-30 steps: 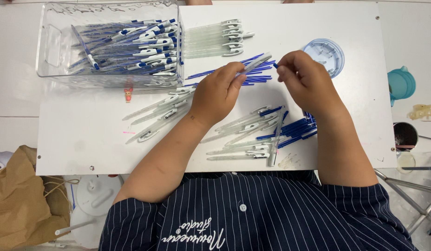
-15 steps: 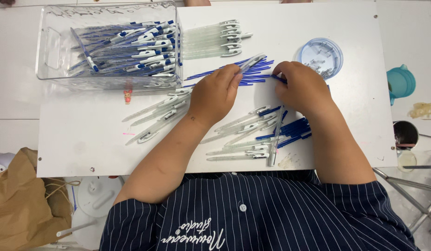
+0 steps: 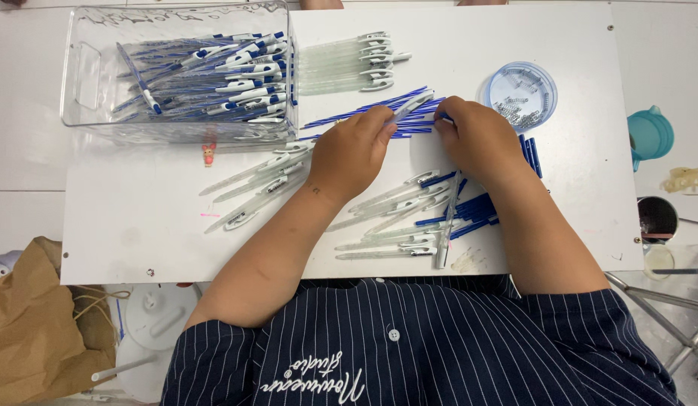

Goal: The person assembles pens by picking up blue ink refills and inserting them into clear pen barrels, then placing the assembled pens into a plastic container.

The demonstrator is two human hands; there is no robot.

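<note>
Pen-assembly station, white desk (image 3: 138, 240). Left hand (image 3: 353, 150): fingers pinched on a clear pen barrel (image 3: 411, 105), held tilted just above the heap of blue refills (image 3: 364, 114). Right hand (image 3: 477, 139): fingers curled down onto the right end of that heap, apparently nipping one refill (the tips are hidden, so this is hard to confirm). Clear bin (image 3: 78, 75) of finished pens stands at far left; loose barrels (image 3: 251, 184) lie below it; a blue dish of springs (image 3: 541, 79) sits just beside the right hand. Risks: a refill meeting the barrel mouth askew may bend or jam; the right wrist may nudge the dish and scatter springs; the crowded loose parts (image 3: 424, 225) near the desk's front edge may roll off.
</note>
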